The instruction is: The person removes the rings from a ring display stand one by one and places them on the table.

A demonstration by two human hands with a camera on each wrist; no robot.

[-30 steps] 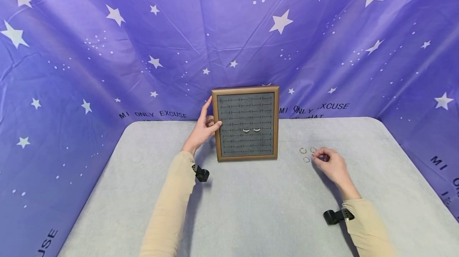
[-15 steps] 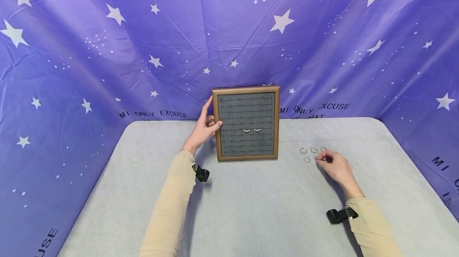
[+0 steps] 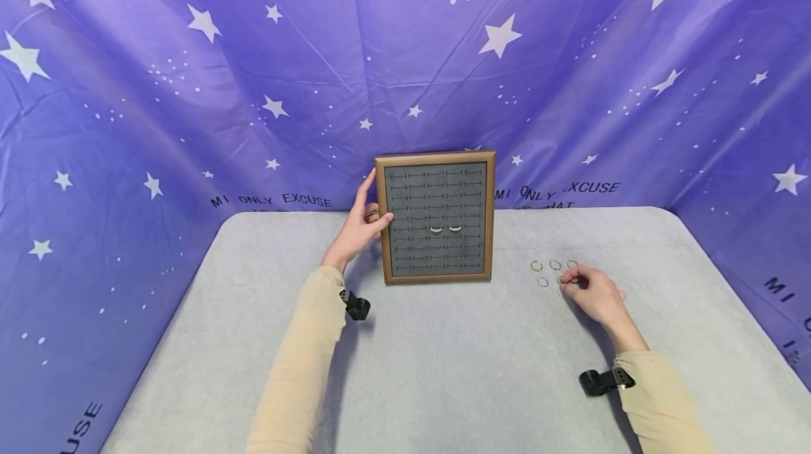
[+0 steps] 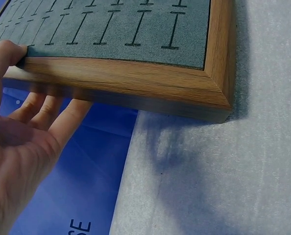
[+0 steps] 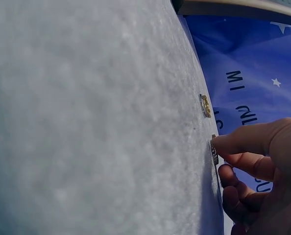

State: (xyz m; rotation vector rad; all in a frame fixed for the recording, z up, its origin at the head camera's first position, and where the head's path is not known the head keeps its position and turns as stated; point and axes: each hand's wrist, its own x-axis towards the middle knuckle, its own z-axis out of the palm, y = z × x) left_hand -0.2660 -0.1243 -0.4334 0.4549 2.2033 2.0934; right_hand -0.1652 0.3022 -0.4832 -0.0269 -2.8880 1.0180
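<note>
A wooden-framed ring display board (image 3: 437, 250) with grey slotted padding stands near upright on the table. My left hand (image 3: 356, 232) grips its left edge, thumb on the front and fingers behind, as the left wrist view also shows. Two pale rings, one left (image 3: 436, 230) and one right (image 3: 455, 229), sit in neighbouring slots. At the right, my right hand (image 3: 595, 293) pinches a small ring (image 5: 214, 152) at the table surface, mostly hidden by the fingertips in the head view. Beside it lie a gold ring (image 3: 536, 271) and a silvery ring (image 3: 543, 286).
Two more rings, a middle one (image 3: 555, 270) and one at the far right (image 3: 573, 261), lie in the back row. The pale grey tabletop (image 3: 456, 369) ends at a purple star-print curtain (image 3: 424, 53) behind and at both sides.
My right hand has moved slightly right and toward me, uncovering the rings of the back row, and is now at the front row. The left hand and display board stay put.
</note>
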